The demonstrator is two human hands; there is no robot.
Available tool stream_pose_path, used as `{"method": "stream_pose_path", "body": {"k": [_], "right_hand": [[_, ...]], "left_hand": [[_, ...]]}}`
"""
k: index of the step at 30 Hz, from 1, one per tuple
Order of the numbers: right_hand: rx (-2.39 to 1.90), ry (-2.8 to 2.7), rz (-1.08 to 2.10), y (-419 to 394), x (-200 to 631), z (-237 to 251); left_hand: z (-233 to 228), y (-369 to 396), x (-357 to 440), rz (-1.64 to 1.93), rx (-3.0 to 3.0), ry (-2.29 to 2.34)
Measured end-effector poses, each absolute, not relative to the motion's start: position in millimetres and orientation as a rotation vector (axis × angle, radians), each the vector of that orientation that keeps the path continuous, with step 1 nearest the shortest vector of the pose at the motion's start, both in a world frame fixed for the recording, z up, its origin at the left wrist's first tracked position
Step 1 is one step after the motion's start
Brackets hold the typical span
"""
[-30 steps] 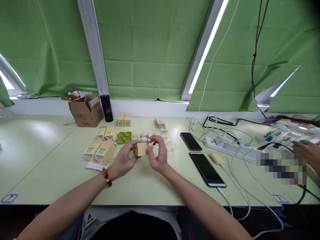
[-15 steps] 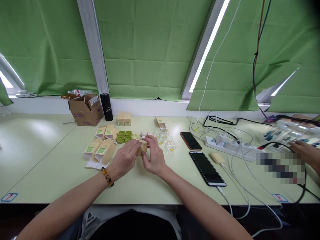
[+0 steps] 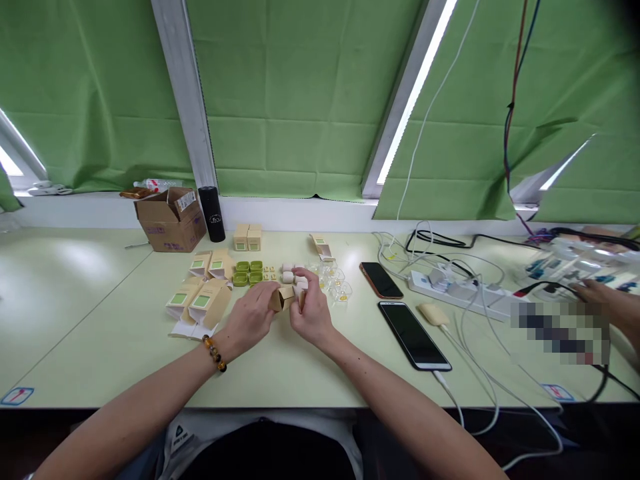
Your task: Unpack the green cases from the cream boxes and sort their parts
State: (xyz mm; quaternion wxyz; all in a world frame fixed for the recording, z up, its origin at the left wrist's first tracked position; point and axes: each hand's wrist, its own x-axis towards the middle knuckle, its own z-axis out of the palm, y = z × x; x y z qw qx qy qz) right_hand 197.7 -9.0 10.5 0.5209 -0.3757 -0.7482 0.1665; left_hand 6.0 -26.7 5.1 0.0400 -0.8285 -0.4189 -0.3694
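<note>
My left hand, with a beaded bracelet at the wrist, is closed around a small beige cardboard box. The box's end facing right stands open. At that open end my right hand pinches the flap between thumb and fingers. Just beyond the hands lie small white cylinder-like pieces, partly hidden by the right fingers. Left of them are several green square trays and tiny yellow pieces. Clear plastic cups sit to the right of my right hand.
Opened beige boxes lie left, two closed boxes at the back. A carton and black bottle stand behind. Two phones, a power strip and cables fill the right. Another person's hand is far right.
The box's right end, closed before, is now open. My right hand has shifted slightly right with its fingers at the flap, and more of the white pieces shows.
</note>
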Motion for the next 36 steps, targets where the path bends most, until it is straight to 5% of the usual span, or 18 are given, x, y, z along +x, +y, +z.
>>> {"method": "stream_pose_path", "body": {"k": [8,20,36], "right_hand": [[-0.791,-1.464,0.619,-5,203,25],[-0.789,-1.606,-0.269,17,216,19],[-0.546,-1.797,-0.332,8,213,17]], "left_hand": [[4,-24,8,-1.624,-2.572,-1.461],[13,-27,9,-1.437,-2.604,-1.371],[11,-22,6,-1.498,-2.450,-1.385]]}}
